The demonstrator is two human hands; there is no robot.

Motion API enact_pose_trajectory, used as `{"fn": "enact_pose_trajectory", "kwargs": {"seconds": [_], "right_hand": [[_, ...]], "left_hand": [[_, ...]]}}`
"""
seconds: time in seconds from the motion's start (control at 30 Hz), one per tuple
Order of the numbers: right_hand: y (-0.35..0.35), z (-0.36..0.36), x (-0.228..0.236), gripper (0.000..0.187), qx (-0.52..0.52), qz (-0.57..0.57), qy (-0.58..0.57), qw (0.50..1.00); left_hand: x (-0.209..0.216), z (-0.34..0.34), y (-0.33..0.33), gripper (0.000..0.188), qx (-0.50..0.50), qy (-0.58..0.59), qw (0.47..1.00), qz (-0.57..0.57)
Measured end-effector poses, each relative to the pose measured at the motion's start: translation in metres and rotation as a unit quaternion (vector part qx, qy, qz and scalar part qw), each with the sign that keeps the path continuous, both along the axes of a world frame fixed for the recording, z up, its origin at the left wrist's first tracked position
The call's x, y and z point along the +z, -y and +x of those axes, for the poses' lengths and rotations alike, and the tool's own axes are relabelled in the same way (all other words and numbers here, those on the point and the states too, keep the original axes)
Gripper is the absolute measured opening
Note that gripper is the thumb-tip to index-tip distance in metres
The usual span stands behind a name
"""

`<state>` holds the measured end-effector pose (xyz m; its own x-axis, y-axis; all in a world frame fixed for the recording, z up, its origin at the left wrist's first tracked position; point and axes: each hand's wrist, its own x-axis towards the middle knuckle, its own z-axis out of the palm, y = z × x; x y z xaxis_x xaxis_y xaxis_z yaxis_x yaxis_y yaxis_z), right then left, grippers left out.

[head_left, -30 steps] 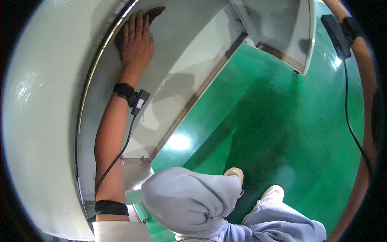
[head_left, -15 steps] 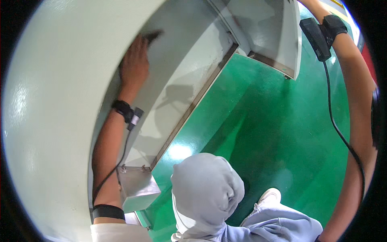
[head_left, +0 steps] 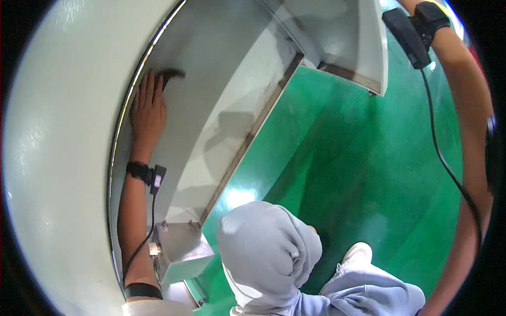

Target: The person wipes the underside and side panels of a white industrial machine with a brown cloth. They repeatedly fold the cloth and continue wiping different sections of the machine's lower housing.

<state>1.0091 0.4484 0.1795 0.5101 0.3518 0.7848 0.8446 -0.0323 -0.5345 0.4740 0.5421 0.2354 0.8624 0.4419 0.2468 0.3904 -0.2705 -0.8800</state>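
Observation:
My left hand (head_left: 148, 108) lies flat, fingers stretched out and close together, on the grey metal inner panel (head_left: 195, 100) between the curved white wall and the floor. By its fingertips is a dark patch (head_left: 171, 76); I cannot tell whether it is a shadow or a dark thing under the fingers. A black strap with a small device (head_left: 157, 179) is on the left wrist. My right arm (head_left: 461, 89) reaches up along the right side, a black device (head_left: 406, 37) strapped to its wrist. The right hand's fingers are beyond the top edge.
A large white curved surface (head_left: 58, 147) fills the left, edged by a shiny strip (head_left: 113, 152). A metal box (head_left: 184, 253) stands near my left forearm. At the top is a white open panel (head_left: 358, 42). My grey-trousered knee (head_left: 266, 247) is above the green floor (head_left: 337, 174).
My left hand has moved left and nearer to me along the panel, the dark patch moving with it. The shiny strip on the white surface's edge has come into view. The right arm shifted slightly.

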Motion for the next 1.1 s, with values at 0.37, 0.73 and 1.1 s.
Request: {"fn": "enact_pose_trajectory", "kwargs": {"seconds": [0.37, 0.73, 1.1], "right_hand": [[-0.012, -0.019, -0.012, 0.059, 0.014, 0.089, -0.045, 0.995], [-0.015, -0.030, -0.014, 0.060, 0.111, 0.117, -0.118, 0.980], [-0.022, -0.033, -0.019, 0.055, 0.142, 0.180, -0.115, 0.967]], "left_hand": [[-0.014, 0.135, -0.076, 0.050, -0.154, 0.093, 0.984, 0.015], [-0.023, 0.243, -0.136, 0.055, -0.079, 0.023, 0.992, 0.097], [-0.175, 0.184, -0.124, 0.052, -0.102, 0.012, 0.938, -0.331]]}}
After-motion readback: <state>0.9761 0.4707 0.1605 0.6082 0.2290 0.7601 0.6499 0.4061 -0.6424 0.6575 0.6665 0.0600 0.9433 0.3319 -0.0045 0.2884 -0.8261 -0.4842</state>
